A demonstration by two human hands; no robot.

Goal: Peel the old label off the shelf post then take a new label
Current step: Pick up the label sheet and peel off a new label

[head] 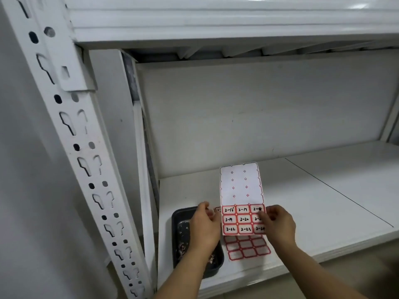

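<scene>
A label sheet point(240, 190) with red-bordered, hand-numbered labels stands raised over the lower shelf; its upper half is bare backing. My right hand point(278, 225) pinches its right edge, the fingers lying over the right-hand column of labels. My left hand point(205, 225) is at the sheet's left edge, its fingertips curled beside the label marked 2-19; whether they pinch it is hidden. The white slotted shelf post point(71, 134) runs down the left side; I see no label on it.
A second sheet of blank red-bordered labels point(248, 249) lies flat on the white shelf board point(323, 208). A black tray point(213, 266) holding scraps sits under my left wrist. Another small label point(217, 210) lies behind the left hand. The upper shelf point(216, 22) overhangs.
</scene>
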